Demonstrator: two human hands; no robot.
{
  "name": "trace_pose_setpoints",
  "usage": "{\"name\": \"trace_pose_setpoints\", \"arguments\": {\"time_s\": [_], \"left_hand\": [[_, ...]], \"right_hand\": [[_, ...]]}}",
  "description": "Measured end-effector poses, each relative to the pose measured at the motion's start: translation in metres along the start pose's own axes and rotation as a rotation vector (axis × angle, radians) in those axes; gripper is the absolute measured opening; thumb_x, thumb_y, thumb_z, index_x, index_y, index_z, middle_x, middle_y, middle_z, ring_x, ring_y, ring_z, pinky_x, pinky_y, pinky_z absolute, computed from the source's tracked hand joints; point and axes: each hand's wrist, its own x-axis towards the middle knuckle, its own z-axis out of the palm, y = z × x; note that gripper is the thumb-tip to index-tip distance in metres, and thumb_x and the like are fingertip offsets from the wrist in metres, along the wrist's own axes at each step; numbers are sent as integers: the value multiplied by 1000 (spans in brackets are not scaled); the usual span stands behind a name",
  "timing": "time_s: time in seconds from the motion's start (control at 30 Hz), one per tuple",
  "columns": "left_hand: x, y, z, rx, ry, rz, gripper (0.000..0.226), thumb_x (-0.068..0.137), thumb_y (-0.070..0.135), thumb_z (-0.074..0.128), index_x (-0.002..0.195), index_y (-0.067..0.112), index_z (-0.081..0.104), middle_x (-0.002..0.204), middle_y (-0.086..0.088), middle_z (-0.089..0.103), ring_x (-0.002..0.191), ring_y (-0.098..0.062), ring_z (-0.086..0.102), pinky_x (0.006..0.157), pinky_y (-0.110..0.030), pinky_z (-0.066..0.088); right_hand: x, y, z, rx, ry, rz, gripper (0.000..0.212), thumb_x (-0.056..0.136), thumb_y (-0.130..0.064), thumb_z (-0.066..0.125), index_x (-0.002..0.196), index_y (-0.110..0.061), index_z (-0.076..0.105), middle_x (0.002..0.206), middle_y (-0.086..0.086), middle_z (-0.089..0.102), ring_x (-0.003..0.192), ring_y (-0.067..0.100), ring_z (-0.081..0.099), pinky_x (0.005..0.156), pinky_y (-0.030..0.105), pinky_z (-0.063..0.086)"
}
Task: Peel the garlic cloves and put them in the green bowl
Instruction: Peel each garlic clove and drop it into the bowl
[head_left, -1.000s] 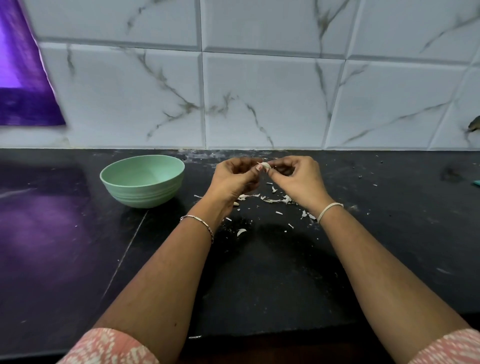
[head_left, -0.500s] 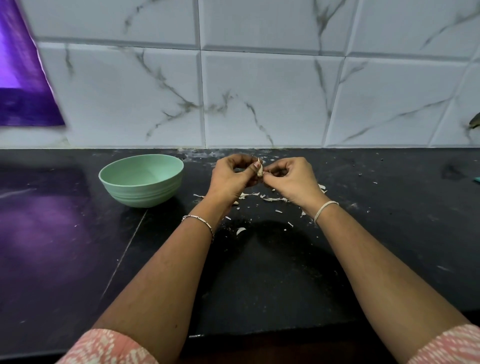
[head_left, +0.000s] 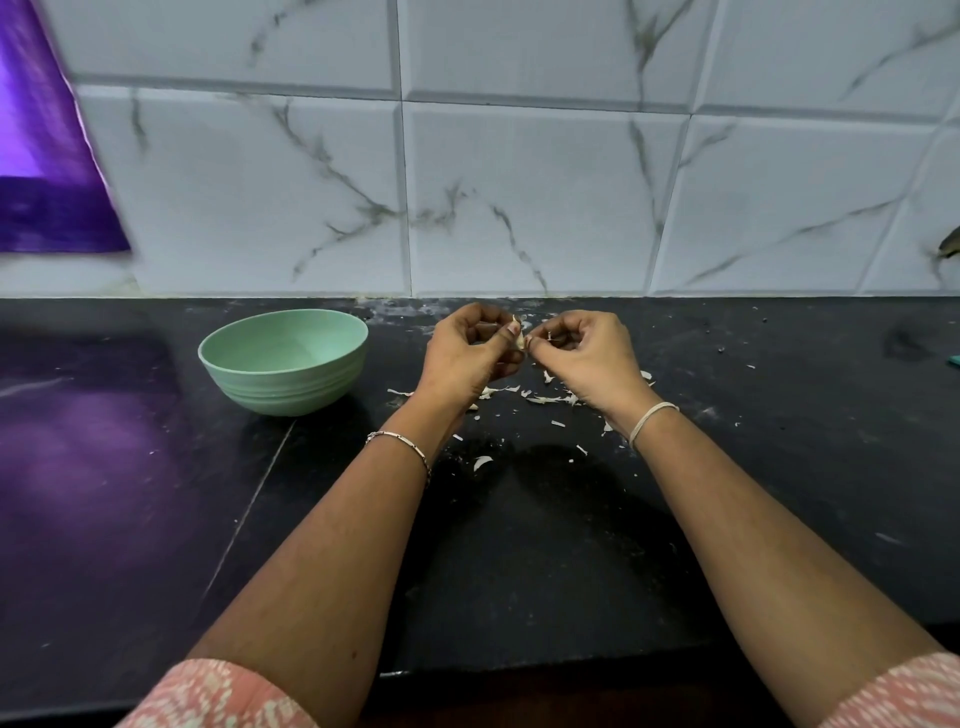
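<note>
Nearest the camera, two bare forearms in pink patterned sleeves are reaching forward over the black countertop (head_left: 519, 571). Under the wrists and just below the hands, pale garlic skins (head_left: 545, 399) are lying scattered. The left hand (head_left: 467, 358) and right hand (head_left: 587, 358) are meeting fingertip to fingertip, both pinching one garlic clove (head_left: 519, 339) between them — fingers curled narrow around it. Left of the left hand, standing apart, the green bowl (head_left: 283, 361) is sitting upright — no cloves showing inside it.

Pale garlic clove (head_left: 519, 339) pinched between fingertips above counter; green bowl (head_left: 283, 361) upright, left of it.
</note>
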Motion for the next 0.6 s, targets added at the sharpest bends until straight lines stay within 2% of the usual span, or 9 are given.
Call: {"name": "trace_pose_setpoints", "arguments": {"time_s": [0.07, 0.2, 0.37, 0.6], "left_hand": [[0, 0, 0, 18, 2, 8, 7, 93, 3, 61, 89, 9, 61, 75, -8, 63, 63, -16, 63, 64, -25, 59], [-1, -2, 2, 36, 8, 6, 7, 93, 2, 60, 90, 8, 60, 73, -9, 62, 60, -15, 61, 62, -24, 58], [0, -1, 3, 20, -8, -34, 8, 95, 2, 58, 89, 9, 58, 72, -8, 61, 54, -12, 60, 61, -24, 58], [-3, 0, 8, -40, -96, -134, 5, 94, 4, 60, 92, 8, 59, 76, -8, 60, 55, -11, 64, 63, -24, 58]], "right_hand": [[0, 0, 0, -27, -13, -13, 3, 81, -18, 73, 79, -17, 73, 72, 1, 72, 66, 17, 66, 65, 30, 54], [-1, 2, 3, -232, -70, -113, 3, 89, -20, 63, 88, -18, 65, 74, -5, 64, 60, 6, 53, 60, 25, 40], [-6, -2, 2, -572, -94, -187, 17, 99, -25, 46, 110, -15, 53, 110, 3, 61, 99, 22, 58, 74, 32, 38], [-6, -2, -4, -736, -20, -200, 18, 100, -25, 41, 111, -14, 49, 112, 6, 61, 99, 27, 60, 69, 34, 38]]}}
